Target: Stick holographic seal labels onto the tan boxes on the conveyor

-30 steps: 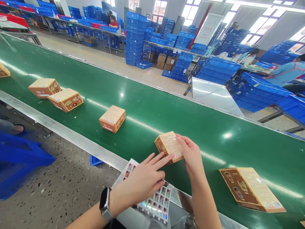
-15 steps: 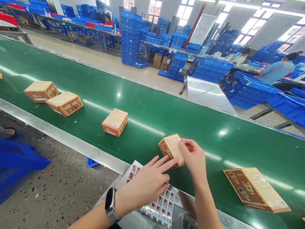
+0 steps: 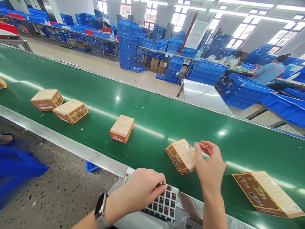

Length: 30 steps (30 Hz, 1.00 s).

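My left hand [image 3: 148, 187], with a watch [image 3: 101, 205] on its wrist, is closed over a sheet of small stickers [image 3: 164, 203] at the belt's near edge. Thumb and fingers pinch the sheet's upper part and hide some of it. My right hand [image 3: 211, 162] is beside a brown and cream carton [image 3: 183, 156] on the green conveyor belt [image 3: 147, 124]. Its thumb and fingers are slightly apart, and nothing shows between them. A small shiny sticker [image 3: 188, 147] sits on the carton's top face, near the right thumb.
Another carton [image 3: 269, 194] lies to the right with a small sticker on top. Further left on the belt are a single carton [image 3: 122, 128], two touching cartons [image 3: 71, 111] and one cut off by the frame. Across the aisle stand stacked blue crates [image 3: 128, 44], and co-workers sit at tables.
My left hand has left the carton and drawn back to the sticker sheet. My right hand has moved off the carton's top, where a sticker now shows. The cartons have shifted rightward in view.
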{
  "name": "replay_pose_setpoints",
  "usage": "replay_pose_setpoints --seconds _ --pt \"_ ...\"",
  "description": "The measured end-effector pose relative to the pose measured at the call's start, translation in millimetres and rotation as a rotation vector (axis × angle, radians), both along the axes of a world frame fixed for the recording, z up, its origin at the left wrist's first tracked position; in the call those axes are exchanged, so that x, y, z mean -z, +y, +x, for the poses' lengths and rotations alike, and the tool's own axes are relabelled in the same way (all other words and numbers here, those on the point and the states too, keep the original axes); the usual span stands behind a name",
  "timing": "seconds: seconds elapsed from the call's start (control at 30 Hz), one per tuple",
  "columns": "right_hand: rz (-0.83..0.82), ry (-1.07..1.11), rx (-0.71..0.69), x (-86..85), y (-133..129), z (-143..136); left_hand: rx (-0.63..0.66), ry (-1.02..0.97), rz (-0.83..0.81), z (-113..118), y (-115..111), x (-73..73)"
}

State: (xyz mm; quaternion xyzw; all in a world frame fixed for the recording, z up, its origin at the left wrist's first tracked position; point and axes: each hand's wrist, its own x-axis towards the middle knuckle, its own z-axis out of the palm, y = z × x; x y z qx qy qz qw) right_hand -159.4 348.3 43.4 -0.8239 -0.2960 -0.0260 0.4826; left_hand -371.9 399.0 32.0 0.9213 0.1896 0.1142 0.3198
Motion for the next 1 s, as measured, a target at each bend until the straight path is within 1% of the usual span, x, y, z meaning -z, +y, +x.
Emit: replay_pose_setpoints --seconds 0.03,0.07,0.1,0.17,0.2,0.23,0.27,0.3,0.4,0.53,0.63,0.73,0.8,0.87,0.93,1.0 --pt "0.012 -0.067 -0.058 -2.3 -7 -6 -0.035 0.019 -0.037 -5 1 -3.9" --pt "0.01 -0.115 -0.16 -4.6 -15 -13 -0.066 0.026 -0.072 -9 2 -8.0" --pt "-0.006 -0.143 -0.305 -6.4 -23 -20 -0.091 0.025 -0.102 -13 4 -12.0" --pt "-0.062 -0.157 -0.667 -8.5 -35 -34 -0.119 0.03 -0.155 -19 6 -18.8" --pt "-0.084 -0.157 -0.828 -8.5 -38 -39 -0.126 0.036 -0.175 -21 7 -21.3" --pt "-0.096 -0.163 -0.938 -7.9 -41 -44 -0.132 0.039 -0.191 -23 7 -23.1" --pt "-0.099 -0.182 -0.999 -6.6 -42 -48 -0.137 0.041 -0.202 -24 8 -24.3" --pt "-0.098 -0.216 -1.028 -4.9 -42 -51 -0.142 0.044 -0.206 -25 8 -24.9" --pt "-0.072 -0.352 -0.996 1.0 -38 -58 -0.151 0.067 -0.192 -29 9 -24.6" --pt "-0.019 -0.543 -0.89 5.9 -33 -67 -0.135 0.097 -0.221 -33 12 -21.6" --pt "0.051 -0.684 -0.857 6.8 -31 -72 -0.158 0.084 -0.336 -36 15 -19.5" --pt "0.111 -0.705 -0.864 7.1 -29 -75 -0.201 0.075 -0.484 -39 19 -19.6" --pt "0.151 -0.611 -0.888 7.3 -26 -76 -0.248 0.091 -0.549 -42 22 -21.0" --pt "0.175 -0.415 -0.875 7.7 -18 -73 -0.302 0.13 -0.563 -47 26 -22.9" --pt "0.178 -0.151 -0.783 9.2 -3 -67 -0.332 0.185 -0.533 -52 29 -24.4" --pt "0.176 0.112 -0.666 12.7 20 -60 -0.311 0.198 -0.479 -57 30 -24.9"
